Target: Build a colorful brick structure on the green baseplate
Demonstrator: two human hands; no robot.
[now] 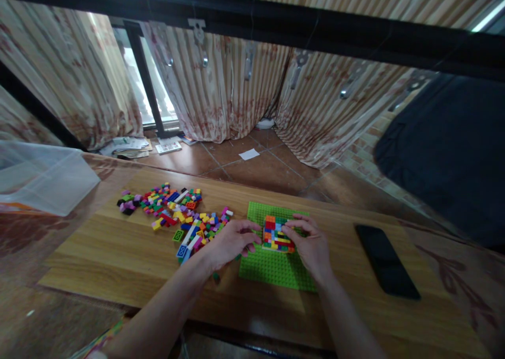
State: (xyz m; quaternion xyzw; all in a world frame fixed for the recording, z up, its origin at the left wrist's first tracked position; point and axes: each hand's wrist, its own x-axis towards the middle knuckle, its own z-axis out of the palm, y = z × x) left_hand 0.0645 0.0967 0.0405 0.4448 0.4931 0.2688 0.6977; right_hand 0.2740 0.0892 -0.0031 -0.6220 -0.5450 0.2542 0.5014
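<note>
On a green studded baseplate [272, 272] sits a small block built of multicoloured toy bricks [272, 235], with red and orange bricks at its far left corner. My right hand [311, 243] is over the right side of this build, thumb and index finger pinched together at its top. Whatever lies between those fingertips is too small to make out. Just left of the build is my left hand [232, 240], its thumb and index finger apart with nothing visible between them. Its fingertips come close to the build's left side; whether they touch it I cannot tell.
Loose toy bricks [179, 214] are heaped on the left of the wooden table [114, 259]. A black phone [386, 262] lies at the right. Beyond the far left edge stands a clear plastic bin [47, 177]. A dark bar [252, 12] crosses the top of the view.
</note>
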